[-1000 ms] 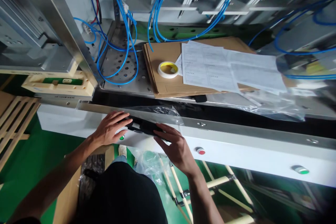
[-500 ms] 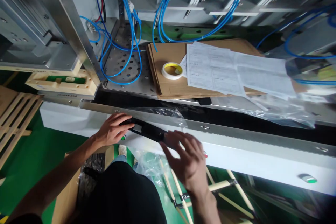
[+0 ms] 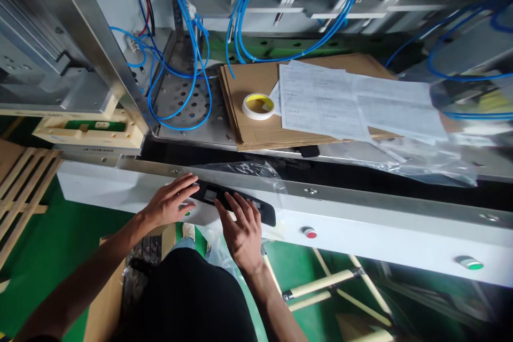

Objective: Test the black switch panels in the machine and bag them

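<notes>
A long black plastic panel [image 3: 267, 214] with rectangular openings lies along the white front ledge of the machine, its right end rounded. At its left end is my left hand [image 3: 168, 204], fingers stretched out and thumb apart, the fingertips touching or very close to the panel's end. My right hand [image 3: 242, 235] rests its spread fingertips on the middle of the panel, partly covering it. Behind the panel, clear plastic film [image 3: 256, 171] lies over the metal edge.
Flattened cardboard [image 3: 250, 131] carries a roll of white tape [image 3: 256, 107] and printed sheets [image 3: 320, 99]. Blue tubes [image 3: 240, 26] hang behind. A red button [image 3: 310, 233] and a green button [image 3: 471, 263] sit on the white ledge. A pipe frame [image 3: 320, 283] stands below.
My right hand has moved left from the panel's right end to its middle, uncovering that end and the red button. The fingers of my left hand have loosened slightly at the other end.
</notes>
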Demonstrator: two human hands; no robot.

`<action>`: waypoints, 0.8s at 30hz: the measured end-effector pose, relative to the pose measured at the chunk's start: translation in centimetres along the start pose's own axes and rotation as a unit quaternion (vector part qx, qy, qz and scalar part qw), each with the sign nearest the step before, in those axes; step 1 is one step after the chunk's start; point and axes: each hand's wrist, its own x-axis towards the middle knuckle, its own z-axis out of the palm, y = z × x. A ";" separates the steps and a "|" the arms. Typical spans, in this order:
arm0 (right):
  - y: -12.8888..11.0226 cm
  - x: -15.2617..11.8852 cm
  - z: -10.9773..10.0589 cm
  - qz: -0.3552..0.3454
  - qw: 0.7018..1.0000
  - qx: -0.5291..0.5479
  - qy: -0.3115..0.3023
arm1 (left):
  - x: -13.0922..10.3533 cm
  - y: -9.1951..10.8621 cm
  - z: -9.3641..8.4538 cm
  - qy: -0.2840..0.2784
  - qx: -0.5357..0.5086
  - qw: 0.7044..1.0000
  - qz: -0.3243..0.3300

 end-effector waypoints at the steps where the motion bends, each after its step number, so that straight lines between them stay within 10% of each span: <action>1: 0.1 0.2 -0.3 -0.005 1.000 0.000 -0.002 | 0.1 0.1 -0.2 0.001 0.006 1.000 0.003; 11: 1.5 3.3 -2.6 -0.004 0.997 0.071 -0.027 | 1.8 0.2 -2.0 -0.055 -0.004 0.998 -0.019; 15: 1.8 4.4 -3.3 0.020 0.993 0.111 -0.037 | 2.0 2.4 -2.5 0.008 0.085 0.996 -0.023; 24: 3.1 6.4 -3.7 0.066 0.981 0.142 -0.116 | 4.0 6.1 1.6 -0.054 0.212 0.976 0.024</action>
